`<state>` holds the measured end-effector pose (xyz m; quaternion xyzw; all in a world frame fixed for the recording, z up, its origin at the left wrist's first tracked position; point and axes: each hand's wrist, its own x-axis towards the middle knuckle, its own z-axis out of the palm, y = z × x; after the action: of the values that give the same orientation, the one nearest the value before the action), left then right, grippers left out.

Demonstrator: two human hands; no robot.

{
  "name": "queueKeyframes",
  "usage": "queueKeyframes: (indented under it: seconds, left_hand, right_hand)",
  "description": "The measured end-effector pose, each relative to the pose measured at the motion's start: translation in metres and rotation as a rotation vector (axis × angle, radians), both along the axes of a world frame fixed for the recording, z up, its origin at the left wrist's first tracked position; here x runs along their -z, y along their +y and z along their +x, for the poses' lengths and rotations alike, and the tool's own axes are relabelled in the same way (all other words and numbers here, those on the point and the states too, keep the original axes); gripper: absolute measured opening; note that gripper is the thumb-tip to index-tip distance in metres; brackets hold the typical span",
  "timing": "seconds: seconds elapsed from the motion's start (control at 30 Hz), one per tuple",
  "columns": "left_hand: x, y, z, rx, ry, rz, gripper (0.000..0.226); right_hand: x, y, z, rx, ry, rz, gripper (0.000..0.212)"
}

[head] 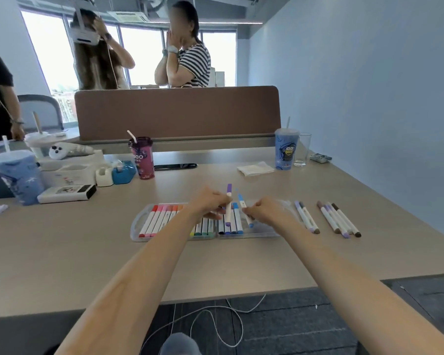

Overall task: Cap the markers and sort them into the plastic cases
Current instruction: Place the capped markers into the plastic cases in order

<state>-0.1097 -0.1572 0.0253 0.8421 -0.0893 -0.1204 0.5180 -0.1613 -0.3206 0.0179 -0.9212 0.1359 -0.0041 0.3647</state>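
two clear plastic cases [136,228] side by side, centre frame, on tabletop [62,252]. about six loose markers [330,219] to their right. left hand [210,203] pinches purple-capped white marker [228,198], upright; right hand [264,211] pinches blue-capped white marker [242,202], tilted, above cases.

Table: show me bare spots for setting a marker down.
Bare: the wide strip of table between the cases and the near edge, and the patch between cases and napkin. Crowded: left rear, around the cups; loose markers right of the cases.
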Motion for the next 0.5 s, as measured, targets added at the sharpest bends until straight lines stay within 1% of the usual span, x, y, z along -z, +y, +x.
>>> queueKeyframes:
  seconds: [0.17, 0.33, 0.43, 0.5]
  left_hand:
    - [0.004, 0.005, 0.007, -0.004, 0.010, -0.082, 0.018]
    - [0.005, 0.010, 0.008, 0.000, 0.016, -0.126, 0.017]
    - [0.003, 0.013, 0.007, 0.011, 0.018, -0.127, 0.016]
    - [0.002, 0.015, 0.008, 0.013, 0.008, -0.113, 0.015]
  right_hand:
    - [0.006, 0.007, 0.014, 0.030, 0.052, -0.105, 0.034]
    - [0.003, 0.014, 0.022, 0.017, 0.118, -0.208, 0.019]
    - [0.003, 0.016, 0.027, 0.014, 0.146, -0.260, 0.022]
    - [0.002, 0.017, 0.028, 0.009, 0.182, -0.262, 0.020]
